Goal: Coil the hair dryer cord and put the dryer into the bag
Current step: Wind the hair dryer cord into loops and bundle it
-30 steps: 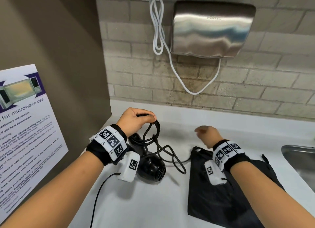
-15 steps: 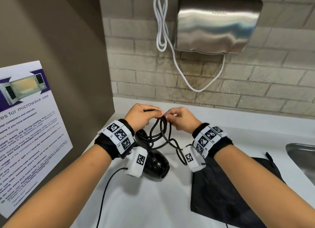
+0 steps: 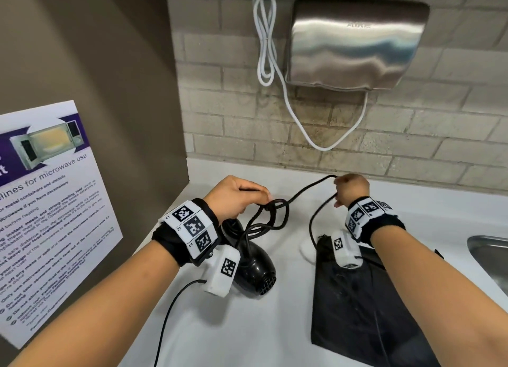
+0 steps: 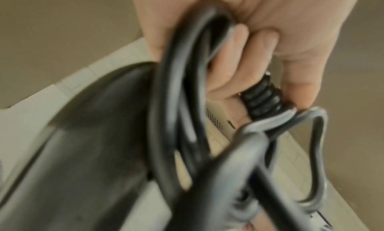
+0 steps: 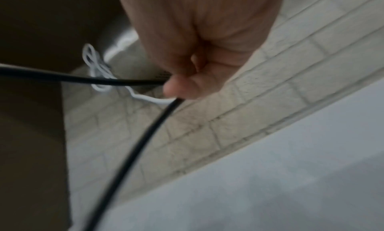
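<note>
Right hand (image 3: 351, 188) pulled away from left hand (image 3: 233, 196) | both grip black cord (image 3: 305, 190) | loops bunched left

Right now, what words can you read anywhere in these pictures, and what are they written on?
"for microwave use" – on the poster on the left wall, under its microwave picture.
"...lines" – a cut-off word just before it on the same poster.
Smaller poster lines: too small and skewed to read surely.
Hand dryer on the brick wall: a faint embossed brand, too blurred to read.
Wristband squares: coded patterns, not words.
Both wrist views: no text.
</note>
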Motion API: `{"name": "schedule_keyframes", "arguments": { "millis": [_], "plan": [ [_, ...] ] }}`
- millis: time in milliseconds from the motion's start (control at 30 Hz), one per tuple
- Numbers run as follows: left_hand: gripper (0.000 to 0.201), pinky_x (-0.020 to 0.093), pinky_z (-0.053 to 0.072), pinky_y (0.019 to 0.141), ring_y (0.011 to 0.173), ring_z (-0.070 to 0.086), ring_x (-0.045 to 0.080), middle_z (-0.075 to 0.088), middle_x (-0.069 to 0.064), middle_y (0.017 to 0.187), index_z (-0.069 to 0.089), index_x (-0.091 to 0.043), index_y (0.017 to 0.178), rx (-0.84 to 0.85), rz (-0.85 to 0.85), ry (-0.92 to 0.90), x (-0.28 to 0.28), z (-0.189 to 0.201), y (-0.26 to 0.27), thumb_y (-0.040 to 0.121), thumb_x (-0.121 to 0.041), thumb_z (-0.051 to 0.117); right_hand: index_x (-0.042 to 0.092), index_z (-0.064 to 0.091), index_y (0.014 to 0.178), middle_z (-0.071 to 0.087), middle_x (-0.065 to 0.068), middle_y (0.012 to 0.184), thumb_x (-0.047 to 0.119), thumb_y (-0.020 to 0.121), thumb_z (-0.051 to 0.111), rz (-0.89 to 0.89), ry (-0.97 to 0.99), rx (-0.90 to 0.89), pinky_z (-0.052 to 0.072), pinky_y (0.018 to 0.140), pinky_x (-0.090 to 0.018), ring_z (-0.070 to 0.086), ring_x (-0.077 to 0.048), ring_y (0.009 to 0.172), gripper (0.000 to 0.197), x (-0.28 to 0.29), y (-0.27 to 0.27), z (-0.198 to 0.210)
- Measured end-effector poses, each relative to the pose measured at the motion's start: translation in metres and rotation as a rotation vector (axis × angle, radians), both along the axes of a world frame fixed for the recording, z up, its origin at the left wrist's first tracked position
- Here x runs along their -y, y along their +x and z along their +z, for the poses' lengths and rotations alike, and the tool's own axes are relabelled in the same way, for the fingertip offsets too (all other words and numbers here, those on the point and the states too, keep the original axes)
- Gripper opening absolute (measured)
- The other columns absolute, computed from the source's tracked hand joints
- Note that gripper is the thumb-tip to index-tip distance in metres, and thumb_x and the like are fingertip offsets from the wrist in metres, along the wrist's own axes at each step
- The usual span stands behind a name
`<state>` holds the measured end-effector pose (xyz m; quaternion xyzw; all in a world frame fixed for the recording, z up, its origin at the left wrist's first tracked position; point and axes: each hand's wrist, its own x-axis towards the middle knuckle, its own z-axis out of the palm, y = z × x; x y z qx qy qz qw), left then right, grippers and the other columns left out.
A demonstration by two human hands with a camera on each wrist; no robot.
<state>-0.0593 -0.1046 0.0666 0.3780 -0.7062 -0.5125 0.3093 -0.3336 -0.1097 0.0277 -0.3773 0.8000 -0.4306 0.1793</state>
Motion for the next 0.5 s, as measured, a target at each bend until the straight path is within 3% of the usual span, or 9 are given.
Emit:
{"name": "schedule_keyframes", "arguments": {
  "millis": [67, 133, 200, 233, 267, 300, 400, 500],
  "plan": [
    [0.016, 0.012, 0.02, 0.035, 0.035, 0.025, 0.004, 0.064, -0.011, 0.053, 0.072, -0.02, 0.074, -0.031, 0.02, 0.004, 0.001, -0.002, -0.002, 0.082, -0.009, 0.065, -0.005, 0.06, 0.11, 0.05, -0.005, 0.062, 0.005, 0.091, 0.045, 0.008, 0.081, -0.005, 0.043, 0.031, -0.017, 0.053, -0.016, 0.041, 0.027, -0.003, -0.005, -0.009],
    [0.016, 0.011, 0.019, 0.035, 0.034, 0.024, 0.004, 0.063, -0.01, 0.054, 0.072, -0.02, 0.073, -0.065, 0.047, 0.026, 0.003, -0.003, -0.005, 0.082, -0.009, 0.064, 0.0, 0.06, 0.112, 0.056, -0.011, 0.074, 0.004, 0.089, 0.046, 0.037, 0.108, -0.031, 0.048, 0.039, -0.023, 0.052, -0.023, 0.052, 0.027, -0.006, 0.003, -0.013],
    [0.017, 0.011, 0.018, 0.035, 0.033, 0.024, 0.004, 0.063, -0.01, 0.053, 0.072, -0.02, 0.073, -0.088, 0.082, 0.031, 0.003, -0.004, -0.008, 0.082, -0.008, 0.063, 0.01, 0.056, 0.12, 0.056, -0.015, 0.107, 0.004, 0.086, 0.049, 0.129, 0.089, -0.227, 0.049, 0.065, -0.028, 0.058, -0.029, 0.074, 0.035, -0.01, 0.017, -0.013],
    [0.016, 0.011, 0.019, 0.034, 0.032, 0.025, 0.003, 0.063, -0.01, 0.054, 0.072, -0.018, 0.075, -0.095, 0.099, 0.035, 0.003, -0.003, -0.009, 0.083, -0.008, 0.063, 0.015, 0.054, 0.121, 0.053, -0.014, 0.118, 0.003, 0.084, 0.05, 0.201, 0.038, -0.329, 0.045, 0.076, -0.027, 0.059, -0.028, 0.088, 0.039, -0.013, 0.026, -0.011],
    [0.012, 0.01, 0.02, 0.033, 0.031, 0.027, 0.002, 0.063, -0.009, 0.056, 0.072, -0.015, 0.078, -0.106, 0.112, 0.039, 0.003, -0.002, -0.01, 0.083, -0.007, 0.063, 0.017, 0.057, 0.118, 0.054, -0.011, 0.12, 0.003, 0.085, 0.051, 0.293, -0.045, -0.371, 0.043, 0.079, -0.025, 0.058, -0.024, 0.094, 0.037, -0.017, 0.037, -0.007],
    [0.009, 0.009, 0.021, 0.032, 0.029, 0.031, 0.001, 0.064, -0.007, 0.06, 0.072, -0.01, 0.082, -0.119, 0.122, 0.043, 0.003, -0.001, -0.011, 0.083, -0.007, 0.064, 0.019, 0.06, 0.112, 0.059, -0.008, 0.113, 0.006, 0.088, 0.051, 0.403, -0.139, -0.324, 0.044, 0.073, -0.025, 0.06, -0.018, 0.087, 0.029, -0.021, 0.049, -0.004],
    [0.008, 0.009, 0.022, 0.031, 0.028, 0.033, 0.001, 0.067, 0.003, 0.075, 0.071, -0.008, 0.088, -0.124, 0.154, 0.034, 0.004, -0.001, -0.012, 0.083, -0.011, 0.066, 0.019, 0.06, 0.098, 0.059, -0.002, 0.082, 0.017, 0.097, 0.043, 0.647, -0.332, 0.092, 0.04, 0.041, -0.023, 0.053, -0.008, 0.053, 0.018, -0.038, 0.087, 0.006],
    [0.004, 0.01, 0.02, 0.033, 0.03, 0.029, 0.003, 0.068, 0.007, 0.082, 0.071, -0.016, 0.08, -0.114, 0.171, 0.033, 0.008, -0.002, -0.012, 0.082, -0.017, 0.067, 0.02, 0.055, 0.11, 0.056, 0.0, 0.082, 0.016, 0.097, 0.038, 0.707, -0.461, 0.273, 0.038, 0.038, -0.02, 0.051, -0.008, 0.051, 0.021, -0.049, 0.103, 0.01]
  ]
}}
